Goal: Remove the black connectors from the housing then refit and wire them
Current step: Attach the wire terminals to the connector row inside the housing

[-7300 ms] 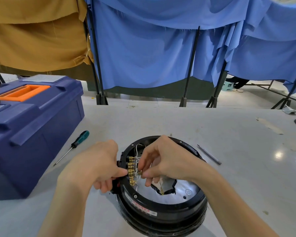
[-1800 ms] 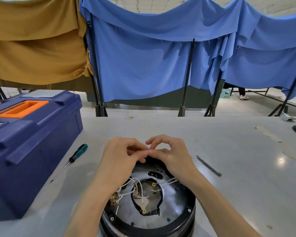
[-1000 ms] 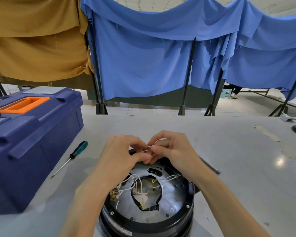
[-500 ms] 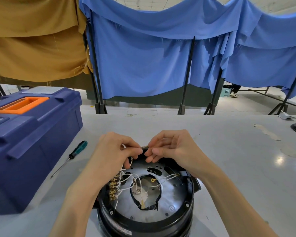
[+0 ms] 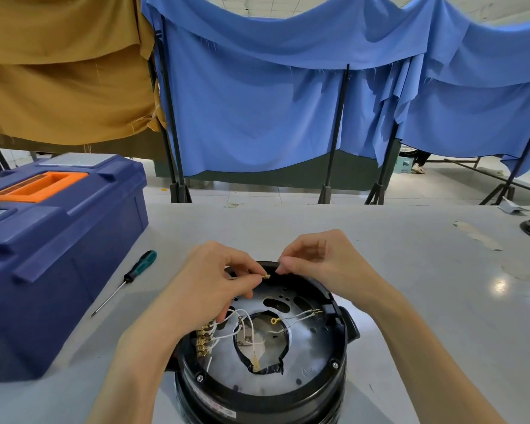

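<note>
My left hand (image 5: 214, 280) pinches a brass wire end (image 5: 266, 276) toward my right hand (image 5: 322, 264), fingertips pressed together on something unseen, likely for joining above the housing (image 5: 257, 396).

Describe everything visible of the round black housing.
The housing is a round black drum, plastic-looking, standing open side up on the grey table. Inside lies a silvery perforated metal plate with a ragged central cut-out. White wires cross it to a row of brass terminals at its left rim. Over the far rim, the left hand pinches a small brass terminal; the right hand reaches the rim with curled fingertips.
</note>
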